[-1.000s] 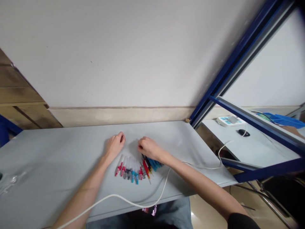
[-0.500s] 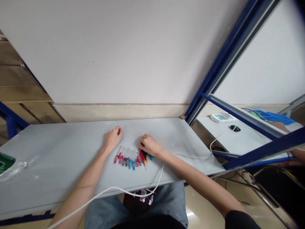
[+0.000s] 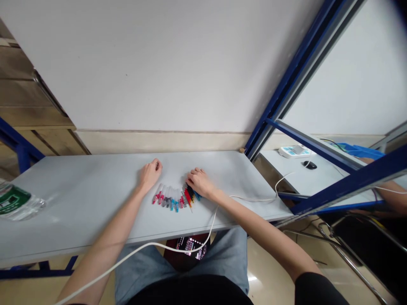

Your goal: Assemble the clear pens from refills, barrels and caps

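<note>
My left hand (image 3: 150, 173) rests on the table left of the fanned row of pens, its fingers curled closed. Whatever may be inside the curled fingers is hidden. Clear pen barrels (image 3: 167, 192) with pink, grey and blue grips lie in an arc between my hands. At the arc's right end are thin red pen refills (image 3: 188, 195), with black and yellow ones beside them. My right hand (image 3: 199, 181) lies palm down over the upper end of these refills, fingers slightly apart. It partly covers some dark and blue pieces.
A white cable (image 3: 152, 244) loops over my lap and across the table (image 3: 92, 199). On the left lies a clear bottle with a green label (image 3: 15, 201). A blue metal frame (image 3: 286, 80) stands at right, before another table with a black mouse (image 3: 310, 164) and another person's arm.
The view has shifted slightly, so the table sits higher and more of the bottle shows. Both hands stay in nearly the same places beside the pens.
</note>
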The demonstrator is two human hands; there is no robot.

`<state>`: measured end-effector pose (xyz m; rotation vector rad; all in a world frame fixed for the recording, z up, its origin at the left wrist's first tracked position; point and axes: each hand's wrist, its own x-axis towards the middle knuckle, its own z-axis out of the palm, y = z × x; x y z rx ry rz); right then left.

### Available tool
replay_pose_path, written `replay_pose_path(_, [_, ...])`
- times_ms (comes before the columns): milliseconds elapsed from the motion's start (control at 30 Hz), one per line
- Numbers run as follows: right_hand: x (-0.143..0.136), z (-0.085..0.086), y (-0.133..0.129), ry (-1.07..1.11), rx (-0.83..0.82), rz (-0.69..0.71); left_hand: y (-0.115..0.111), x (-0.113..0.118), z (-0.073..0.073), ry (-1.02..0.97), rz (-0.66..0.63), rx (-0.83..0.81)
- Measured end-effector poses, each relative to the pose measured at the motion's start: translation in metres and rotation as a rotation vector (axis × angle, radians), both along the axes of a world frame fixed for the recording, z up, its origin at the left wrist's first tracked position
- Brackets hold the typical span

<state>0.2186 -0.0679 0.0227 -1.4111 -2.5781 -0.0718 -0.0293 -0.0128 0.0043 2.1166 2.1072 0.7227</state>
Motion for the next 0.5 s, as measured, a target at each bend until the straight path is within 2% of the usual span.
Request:
replay_pose_path(100, [0.008, 0.004, 0.004, 0.056, -0.002, -0.021, -0.001, 0.001, 0.002, 0.008, -0.002, -0.003])
replay_pose_path(233, [0.021, 0.008, 0.023, 0.158, -0.021, -0.025, -0.003, 0.002, 0.006, 0.012, -0.023, -0.014])
replay_pose_path(367, [0.029, 0.008, 0.042, 0.280, -0.034, -0.001, -0.004, 0.004, 0.007, 0.016, -0.072, -0.038])
replay_pose_path(500, [0.032, 0.006, 0.048, 0.390, -0.039, 0.036, -0.007, 0.006, 0.007, 0.031, -0.140, -0.061])
